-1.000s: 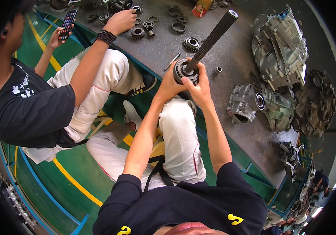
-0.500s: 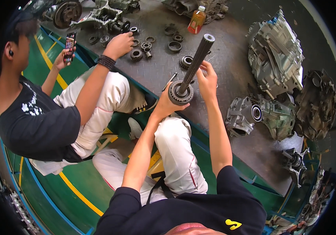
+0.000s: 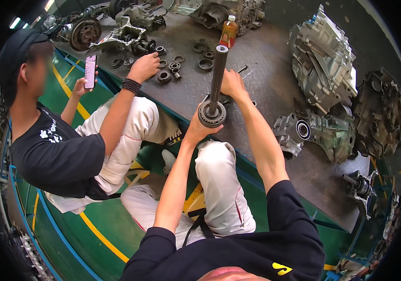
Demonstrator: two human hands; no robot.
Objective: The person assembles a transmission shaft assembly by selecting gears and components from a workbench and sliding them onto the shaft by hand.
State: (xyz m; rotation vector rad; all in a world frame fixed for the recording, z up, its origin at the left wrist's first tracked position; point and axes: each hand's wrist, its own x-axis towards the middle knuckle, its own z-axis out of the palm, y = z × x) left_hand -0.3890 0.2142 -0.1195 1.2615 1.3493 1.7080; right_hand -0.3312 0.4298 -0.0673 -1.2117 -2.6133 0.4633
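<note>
Splined shaft [image 3: 218, 77]: pointed with its pale-rimmed end toward 12 o'clock, its foot seated in a bearing collar [image 3: 212, 114], from which every direction here is read.
Left grip [image 3: 200, 129]: clamped around the bearing collar from the 7 o'clock side, with bare fingers wrapped beneath.
Right grip [image 3: 232, 85]: placed just beside the splined shaft at 1 o'clock; the fingertips are hidden, so whether anything is held cannot be told. A slim metal rod [image 3: 243, 69] is seen near it.
Steel desk [image 3: 266, 93]: its near edge is slanted from 10 to 4 o'clock, close to the left grip.
Room for moving: a stretch of tread plate is left between the right grip and a large gearbox casing [image 3: 324, 61] at 2 o'clock. Reach is bounded at 3 o'clock by a small housing [image 3: 284, 133] and a greenish housing [image 3: 335, 136], at 12 by ring gears [image 3: 205, 64], and at 10 by loose gears [image 3: 164, 77] and a co-worker's hand [image 3: 145, 68].
Bottle [image 3: 228, 33]: stood at 12 o'clock, its orange-red label printed too small to be read.
Clothing marks: a yellow emblem [image 3: 282, 269] is worn at 5 o'clock, a white motif [image 3: 51, 136] at 9.
</note>
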